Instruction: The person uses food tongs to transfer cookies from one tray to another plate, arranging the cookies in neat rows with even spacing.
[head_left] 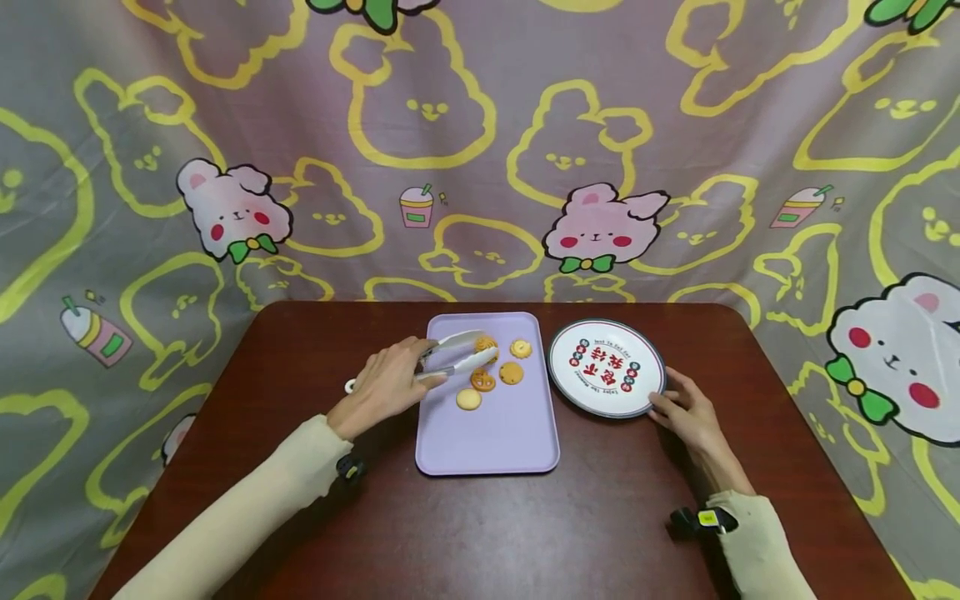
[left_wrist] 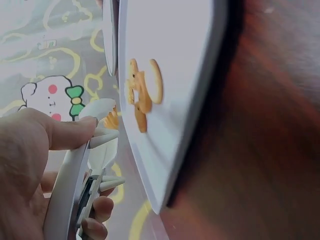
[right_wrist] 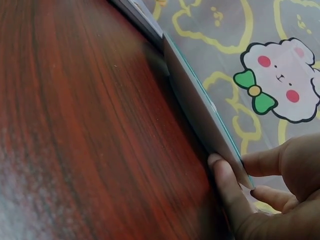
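My left hand (head_left: pixel 386 379) grips a pair of tongs (head_left: pixel 474 362) with white tips over the far left part of a lilac tray (head_left: pixel 487 442). Between the tips shows a ridged golden cookie (left_wrist: pixel 112 119), raised off the tray in the left wrist view. On the tray lie a pretzel-shaped cookie (head_left: pixel 483 382), a plain round one (head_left: pixel 468 400), a speckled round one (head_left: pixel 512 372) and a flower-shaped one (head_left: pixel 521 348). My right hand (head_left: pixel 693 417) pinches the near right rim of a white plate (head_left: pixel 606 367) with red lettering; thumb and fingers are on opposite faces in the right wrist view.
Tray and plate stand side by side on a dark reddish-brown table (head_left: pixel 480 533), the plate at the right. A grey curtain (head_left: pixel 480 192) with yellow outlines and rabbit faces hangs behind the table's far edge and along both sides.
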